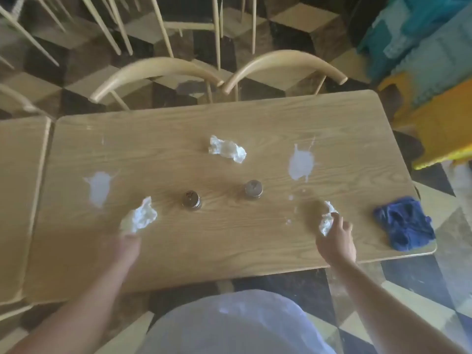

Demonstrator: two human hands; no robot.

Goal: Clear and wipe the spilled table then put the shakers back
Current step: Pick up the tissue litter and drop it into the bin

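A wooden table (229, 238) carries two white spills, one at the left (99, 186) and one at the right (301, 163). Two small metal-topped shakers stand in the middle, the left shaker (192, 199) and the right shaker (253, 189). Three crumpled white napkins lie around them. My left hand (126, 245), blurred, holds the near-left napkin (140, 216). My right hand (335, 238) pinches the near-right napkin (327, 222). The third napkin (226, 148) lies alone at the far middle.
A dark blue cloth (404, 222) lies crumpled at the table's near right corner. Two wooden chairs (283, 61) stand pushed in at the far side. A second table (18, 200) adjoins on the left. A yellow object (439, 129) sits beyond the right edge.
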